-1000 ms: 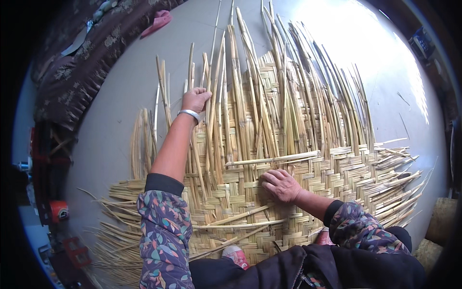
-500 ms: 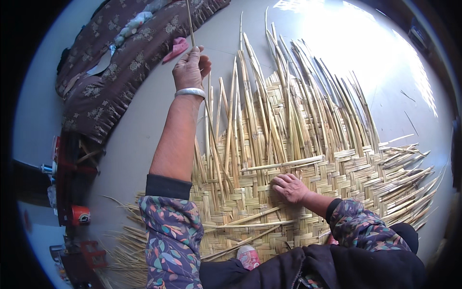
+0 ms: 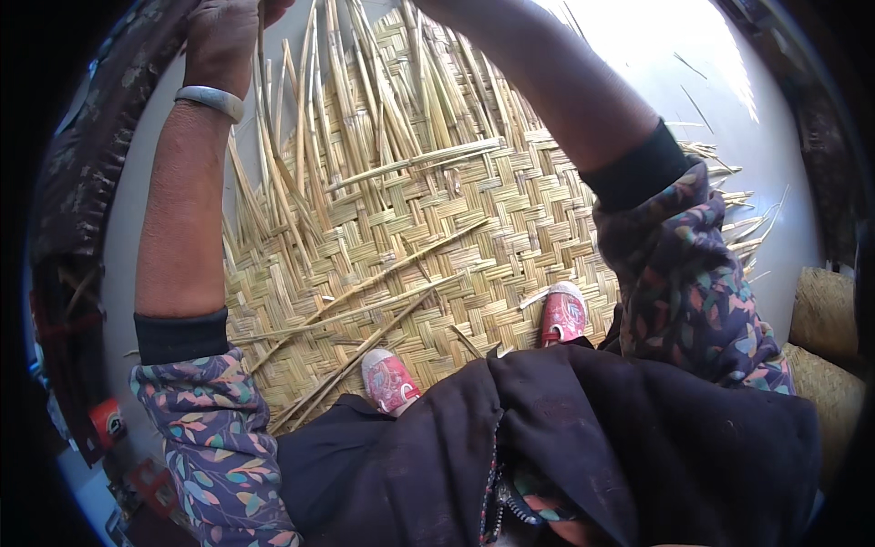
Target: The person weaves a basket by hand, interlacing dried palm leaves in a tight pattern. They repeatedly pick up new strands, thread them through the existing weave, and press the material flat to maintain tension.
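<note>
A half-woven mat of split reeds (image 3: 538, 219) spreads over the floor beneath my arms, its unwoven ends fanning out on the far side. My left hand (image 3: 223, 32), with a pale bangle (image 3: 210, 102) at the wrist, is raised past the mat's far left part and partly cut off by the upper edge. Its fingers are closed on a long reed strip (image 3: 262, 77) that hangs down toward the mat. My right forearm (image 3: 570, 87) stretches far forward over the mat; the hand itself lies beyond the upper edge. A short bundle of strips (image 3: 419, 162) lies crosswise on the weave.
Loose reed strips (image 3: 369, 305) cross the near part of the mat. My pink shoes (image 3: 390, 381) stand on it. Patterned dark cloth (image 3: 91, 182) and a red container (image 3: 108, 421) are at the left. Rolled woven mats (image 3: 825, 319) sit at the right.
My right hand has left the mat's surface and reached far forward out of view. The view has shifted, and my left hand now appears at the upper left, still with the strip.
</note>
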{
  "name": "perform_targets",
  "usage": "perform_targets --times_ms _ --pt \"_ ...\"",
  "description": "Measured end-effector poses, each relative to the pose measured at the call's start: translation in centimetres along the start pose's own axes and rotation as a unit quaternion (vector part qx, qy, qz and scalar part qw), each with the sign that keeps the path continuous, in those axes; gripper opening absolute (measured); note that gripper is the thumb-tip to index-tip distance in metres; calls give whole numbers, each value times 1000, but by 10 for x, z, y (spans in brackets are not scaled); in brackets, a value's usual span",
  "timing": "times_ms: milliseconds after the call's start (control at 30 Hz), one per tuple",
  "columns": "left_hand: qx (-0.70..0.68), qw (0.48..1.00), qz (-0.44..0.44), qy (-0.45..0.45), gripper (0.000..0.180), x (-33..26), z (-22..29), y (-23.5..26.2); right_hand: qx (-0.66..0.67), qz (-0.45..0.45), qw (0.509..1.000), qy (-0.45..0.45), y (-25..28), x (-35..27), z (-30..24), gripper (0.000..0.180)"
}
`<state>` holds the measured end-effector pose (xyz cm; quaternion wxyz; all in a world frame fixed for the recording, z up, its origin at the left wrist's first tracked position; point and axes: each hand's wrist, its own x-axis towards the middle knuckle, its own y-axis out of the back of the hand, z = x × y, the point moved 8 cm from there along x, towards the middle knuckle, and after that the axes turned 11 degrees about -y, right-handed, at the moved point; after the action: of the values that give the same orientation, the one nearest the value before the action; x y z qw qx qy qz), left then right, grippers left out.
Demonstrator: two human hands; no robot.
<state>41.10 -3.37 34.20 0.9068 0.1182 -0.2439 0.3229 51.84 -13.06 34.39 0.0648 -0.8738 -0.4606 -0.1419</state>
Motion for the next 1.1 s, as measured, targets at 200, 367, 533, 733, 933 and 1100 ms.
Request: perform_targets --times_ms 200,367,533,733,933,1100 --pt "2 997 -59 -41 23 -27 21 -18 72 6 997 16 -9 -13 -51 24" --pt "-4 997 -76 -17 26 -33 -3 -28 71 -6 997 1 -7 -19 -28 22" --pt "358 901 -117 -213 35 -30 -2 32 -1 52 995 -91 -13 -29 10 32" --pt "410 888 -189 87 30 -144 -76 121 -456 -298 824 -156 -107 -205 195 31" --pt "335 800 -394 304 29 -346 -123 146 -603 -375 704 25 -124 -313 223 22" --pt "405 789 -345 306 35 -403 -128 168 -520 -357 746 -214 -119 -286 231 12"
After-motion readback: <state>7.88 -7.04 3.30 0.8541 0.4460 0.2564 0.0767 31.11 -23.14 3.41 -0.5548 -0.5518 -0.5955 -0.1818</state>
